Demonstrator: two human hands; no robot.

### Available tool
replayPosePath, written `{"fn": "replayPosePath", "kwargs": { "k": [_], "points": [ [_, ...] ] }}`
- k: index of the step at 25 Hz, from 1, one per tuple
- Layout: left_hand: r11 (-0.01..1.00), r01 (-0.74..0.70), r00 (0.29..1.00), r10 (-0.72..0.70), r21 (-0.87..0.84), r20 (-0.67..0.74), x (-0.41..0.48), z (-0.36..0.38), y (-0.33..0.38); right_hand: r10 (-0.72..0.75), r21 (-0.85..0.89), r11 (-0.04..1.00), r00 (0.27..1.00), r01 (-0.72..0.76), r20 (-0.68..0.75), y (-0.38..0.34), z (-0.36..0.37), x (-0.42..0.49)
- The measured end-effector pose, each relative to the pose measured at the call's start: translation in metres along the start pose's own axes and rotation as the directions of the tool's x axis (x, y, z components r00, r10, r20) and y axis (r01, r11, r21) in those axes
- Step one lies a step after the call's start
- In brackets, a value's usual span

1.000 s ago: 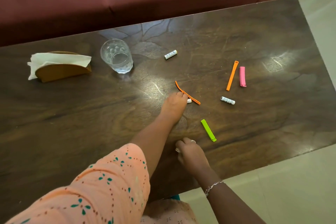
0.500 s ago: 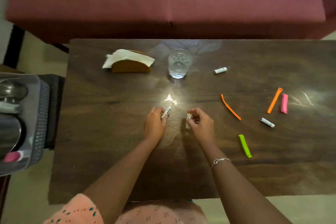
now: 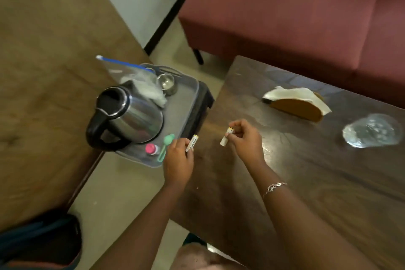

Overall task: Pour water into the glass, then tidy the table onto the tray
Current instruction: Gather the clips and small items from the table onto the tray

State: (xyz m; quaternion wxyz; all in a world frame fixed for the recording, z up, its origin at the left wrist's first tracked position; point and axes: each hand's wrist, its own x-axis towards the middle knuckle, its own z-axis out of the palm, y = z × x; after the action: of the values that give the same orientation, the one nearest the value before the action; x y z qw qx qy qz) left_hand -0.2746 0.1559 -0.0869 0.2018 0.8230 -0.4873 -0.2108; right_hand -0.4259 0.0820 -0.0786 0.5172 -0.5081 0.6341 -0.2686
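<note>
My left hand (image 3: 178,161) pinches a white battery (image 3: 192,143) just right of the grey tray (image 3: 191,94), near its front corner. Over the dark wooden table's (image 3: 306,182) left end, my right hand (image 3: 245,138) grips a second white battery (image 3: 226,137). The tray stands on a dark stool left of the table and carries a steel kettle (image 3: 127,116), a small steel cup (image 3: 167,83), a plastic bag (image 3: 144,87), a pink-capped bottle (image 3: 151,149) and a green clip (image 3: 166,147). The glass (image 3: 372,132) of water stands blurred at the right.
A wooden napkin holder (image 3: 300,107) with white napkins stands on the table behind my right hand. A maroon sofa (image 3: 295,13) runs along the far side. A second wooden surface (image 3: 43,72) fills the left, and a dark bag (image 3: 39,241) lies at the lower left.
My view has swung left, bringing the tray and kettle into sight. Both hands, each holding a battery, have moved left toward the tray; the clips on the table's right are out of view.
</note>
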Motion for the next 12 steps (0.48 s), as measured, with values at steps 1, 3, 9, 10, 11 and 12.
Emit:
{"fn": "replayPosePath", "kwargs": {
  "k": [1,3,9,10,11,12],
  "points": [
    [0.999,0.032,0.999,-0.031,0.016,-0.039,0.005,-0.010,-0.017,-0.019,-0.010,1.000,0.999,0.019,0.036,-0.013,0.021,0.008],
    [0.995,0.090,0.991,-0.085,0.043,-0.099,0.014,-0.027,-0.048,-0.034,-0.041,0.998,0.993,0.039,0.111,-0.033,0.063,0.024],
    [0.979,0.199,0.972,-0.192,0.042,-0.138,0.028,-0.052,-0.114,0.068,-0.253,0.967,0.978,-0.016,0.197,-0.035,0.178,0.063],
    [0.978,0.206,0.970,-0.199,0.037,-0.139,0.029,-0.053,-0.122,0.086,-0.303,0.953,0.976,-0.022,0.198,-0.029,0.193,0.066],
    [0.977,0.210,0.969,-0.205,0.028,-0.140,0.029,-0.054,-0.129,0.107,-0.347,0.937,0.975,-0.033,0.196,-0.023,0.205,0.070],
    [0.976,0.217,0.967,-0.213,0.016,-0.138,0.030,-0.054,-0.135,0.128,-0.389,0.920,0.973,-0.044,0.191,-0.017,0.216,0.073]
  ]
}}
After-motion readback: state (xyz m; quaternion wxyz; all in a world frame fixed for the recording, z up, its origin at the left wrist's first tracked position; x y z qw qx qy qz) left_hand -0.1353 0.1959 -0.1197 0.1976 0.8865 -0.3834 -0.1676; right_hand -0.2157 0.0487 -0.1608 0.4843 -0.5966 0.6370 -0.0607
